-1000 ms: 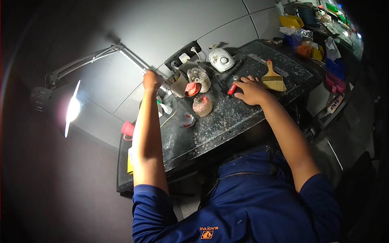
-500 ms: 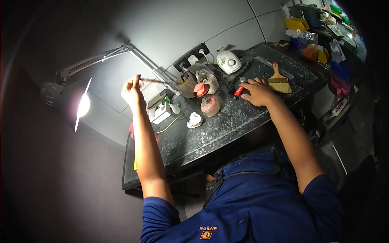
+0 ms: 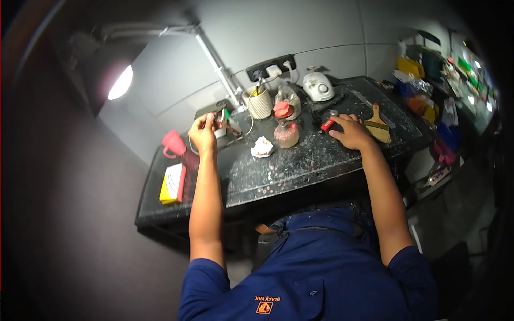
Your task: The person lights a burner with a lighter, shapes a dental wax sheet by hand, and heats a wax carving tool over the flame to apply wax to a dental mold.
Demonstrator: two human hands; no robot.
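My left hand is raised over the left part of the black bench, fingers pinched on a thin stick-like tool pointing right. The tool's exact kind does not show. On the bench, my right hand lies palm down with fingers spread. Close to its thumb and fingertips is a small red object with a grey round part beside it; whether they touch is unclear. To that hand's right is a wide flat brush with a wooden handle. A round glass jar and crumpled white paper sit between my hands.
A pink mug and a yellow-and-white box stand at the bench's left end. Behind are a woven holder, a white device with a dial and a power strip. A lit lamp hangs upper left.
The view has shifted, bringing the mug and box into fuller sight. My left hand has come down nearer the bench, its tool now slanting downward. My right hand stays beside the red object.
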